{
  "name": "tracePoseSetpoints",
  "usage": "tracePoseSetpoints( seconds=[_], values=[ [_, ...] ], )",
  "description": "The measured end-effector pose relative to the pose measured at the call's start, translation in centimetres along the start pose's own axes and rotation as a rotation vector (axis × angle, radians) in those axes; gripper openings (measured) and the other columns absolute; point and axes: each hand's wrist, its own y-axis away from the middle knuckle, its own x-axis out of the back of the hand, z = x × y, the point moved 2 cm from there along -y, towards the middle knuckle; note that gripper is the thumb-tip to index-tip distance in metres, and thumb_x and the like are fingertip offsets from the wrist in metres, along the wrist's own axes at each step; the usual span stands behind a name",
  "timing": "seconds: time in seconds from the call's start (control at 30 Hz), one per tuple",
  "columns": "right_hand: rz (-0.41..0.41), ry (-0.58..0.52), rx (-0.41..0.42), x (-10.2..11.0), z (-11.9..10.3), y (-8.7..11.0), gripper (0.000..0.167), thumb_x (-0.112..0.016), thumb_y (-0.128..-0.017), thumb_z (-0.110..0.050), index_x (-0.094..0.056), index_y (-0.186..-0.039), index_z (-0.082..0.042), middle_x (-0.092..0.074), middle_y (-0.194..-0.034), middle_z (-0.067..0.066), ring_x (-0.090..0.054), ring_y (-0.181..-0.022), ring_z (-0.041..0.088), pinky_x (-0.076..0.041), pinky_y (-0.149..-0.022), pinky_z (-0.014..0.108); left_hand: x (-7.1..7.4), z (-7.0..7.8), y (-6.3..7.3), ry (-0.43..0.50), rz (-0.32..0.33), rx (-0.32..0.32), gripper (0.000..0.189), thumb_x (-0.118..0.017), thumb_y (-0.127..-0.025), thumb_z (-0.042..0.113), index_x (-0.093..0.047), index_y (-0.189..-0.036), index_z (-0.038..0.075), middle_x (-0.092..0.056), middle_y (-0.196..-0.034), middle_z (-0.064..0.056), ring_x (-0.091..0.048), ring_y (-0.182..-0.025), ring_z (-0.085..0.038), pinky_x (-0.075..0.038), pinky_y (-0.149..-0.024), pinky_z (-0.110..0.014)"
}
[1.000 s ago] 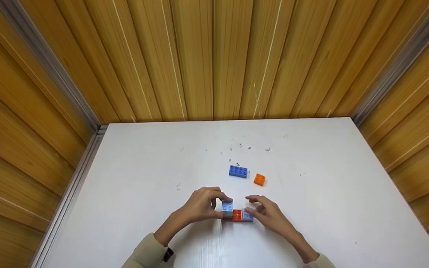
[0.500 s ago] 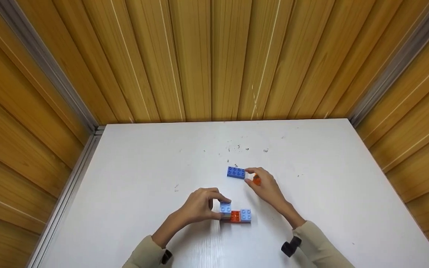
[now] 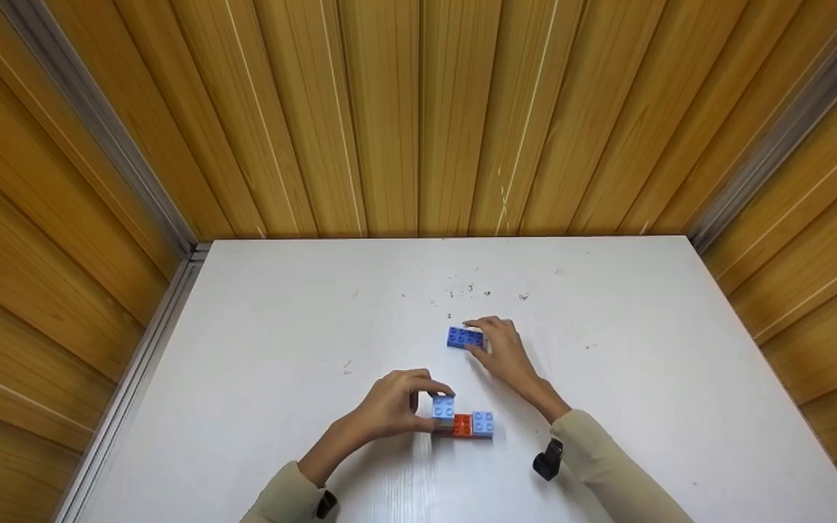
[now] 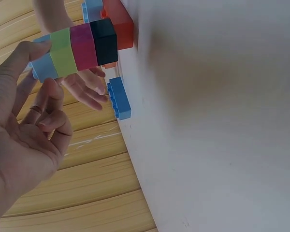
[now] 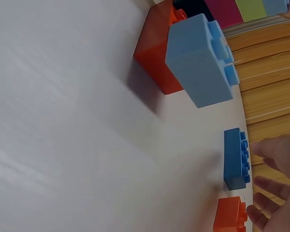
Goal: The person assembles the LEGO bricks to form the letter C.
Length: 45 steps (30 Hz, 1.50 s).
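My left hand [image 3: 393,407] pinches a light blue toy building brick [image 3: 443,406] at the top of a tower. Below it in the left wrist view come a lime brick [image 4: 64,51], a magenta brick [image 4: 84,47] and a black brick [image 4: 105,41]. The tower rises from the left end of a long red brick [image 3: 462,426]; another light blue brick [image 3: 483,423] sits on its right end. My right hand [image 3: 507,354] hovers at the right end of a blue eight-stud brick [image 3: 456,336], thumb and fingers spread. An orange brick [image 5: 227,215], covered by that hand in the head view, lies beside the blue one.
A white table [image 3: 280,327] with small dark marks carries all the bricks. Wood-look panel walls [image 3: 389,131] enclose its back and sides. Black wrist straps [image 3: 549,459] show at both sleeves.
My right hand has left the light blue brick on the right end, passed over the orange brick and moved on to the blue brick. My left hand keeps its pinch on the tower's top.
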Motion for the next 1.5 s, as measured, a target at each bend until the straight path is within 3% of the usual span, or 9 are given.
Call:
tracePoseSetpoints(
  seconds=[0.3, 0.57, 0.8, 0.97, 1.17, 1.3, 1.5],
  values=[
    [-0.041, 0.008, -0.003, -0.8, -0.2, 0.2, 0.033, -0.079, -0.083, 0.001, -0.073, -0.115, 0.001, -0.069, -0.115, 0.019, -0.057, -0.11, 0.039, -0.045, -0.1, 0.055, -0.2, 0.0, 0.1, -0.003, -0.01, 0.014, 0.041, -0.086, -0.076, 0.021, -0.078, -0.116, 0.023, -0.071, -0.09, -0.004, -0.046, -0.065, 0.002, -0.036, -0.06, -0.015],
    [-0.071, 0.002, -0.039, -1.2, -0.2, 0.4, 0.037, -0.078, -0.085, 0.0, -0.068, -0.12, -0.001, -0.067, -0.124, 0.019, -0.057, -0.117, 0.038, -0.046, -0.104, 0.056, -0.3, -0.1, 0.2, -0.018, -0.004, -0.001, 0.043, -0.085, -0.076, 0.018, -0.077, -0.118, 0.023, -0.071, -0.092, -0.005, -0.05, -0.065, 0.0, -0.038, -0.062, -0.015],
    [-0.053, -0.03, -0.006, -1.1, -0.3, 0.3, 0.035, -0.077, -0.085, 0.0, -0.068, -0.119, -0.001, -0.069, -0.121, 0.017, -0.061, -0.117, 0.038, -0.045, -0.106, 0.055, -0.3, 0.2, 0.4, -0.102, 0.012, -0.049, 0.043, -0.084, -0.079, 0.022, -0.075, -0.121, 0.027, -0.071, -0.092, -0.001, -0.047, -0.066, 0.003, -0.036, -0.062, -0.014],
    [-0.047, -0.047, -0.003, -0.6, -1.1, 0.9, 0.037, -0.076, -0.088, -0.003, -0.067, -0.124, -0.002, -0.069, -0.124, 0.016, -0.062, -0.117, 0.035, -0.048, -0.101, 0.054, -0.1, 0.1, 0.9, -0.078, 0.022, -0.071, 0.041, -0.084, -0.084, 0.024, -0.075, -0.123, 0.024, -0.071, -0.096, 0.003, -0.054, -0.068, 0.001, -0.039, -0.063, -0.013],
    [-0.048, -0.067, 0.032, 0.9, -2.6, 1.9, 0.038, -0.073, -0.092, -0.005, -0.065, -0.129, -0.003, -0.068, -0.123, 0.014, -0.063, -0.111, 0.029, -0.056, -0.087, 0.042, 0.6, -0.8, 1.4, -0.003, 0.071, -0.045, 0.038, -0.084, -0.085, 0.023, -0.075, -0.122, 0.02, -0.073, -0.102, 0.003, -0.058, -0.07, -0.002, -0.045, -0.066, -0.014],
    [-0.054, -0.082, 0.08, 2.0, -3.9, 2.8, 0.036, -0.076, -0.089, -0.004, -0.068, -0.124, -0.004, -0.069, -0.118, 0.012, -0.063, -0.104, 0.027, -0.058, -0.082, 0.043, 1.4, -1.8, 2.1, 0.005, 0.12, -0.02, 0.039, -0.085, -0.083, 0.017, -0.075, -0.121, 0.017, -0.074, -0.102, 0.002, -0.059, -0.074, -0.002, -0.046, -0.066, -0.016],
    [-0.129, -0.127, 0.169, 2.7, -6.8, 3.8, 0.034, -0.079, -0.087, -0.005, -0.071, -0.121, -0.005, -0.07, -0.113, 0.009, -0.066, -0.099, 0.024, -0.059, -0.082, 0.041, 2.5, -3.3, 3.6, 0.042, 0.2, -0.004, 0.039, -0.085, -0.08, 0.008, -0.075, -0.118, 0.01, -0.076, -0.104, -0.001, -0.064, -0.074, -0.008, -0.052, -0.065, -0.026]
  ],
)
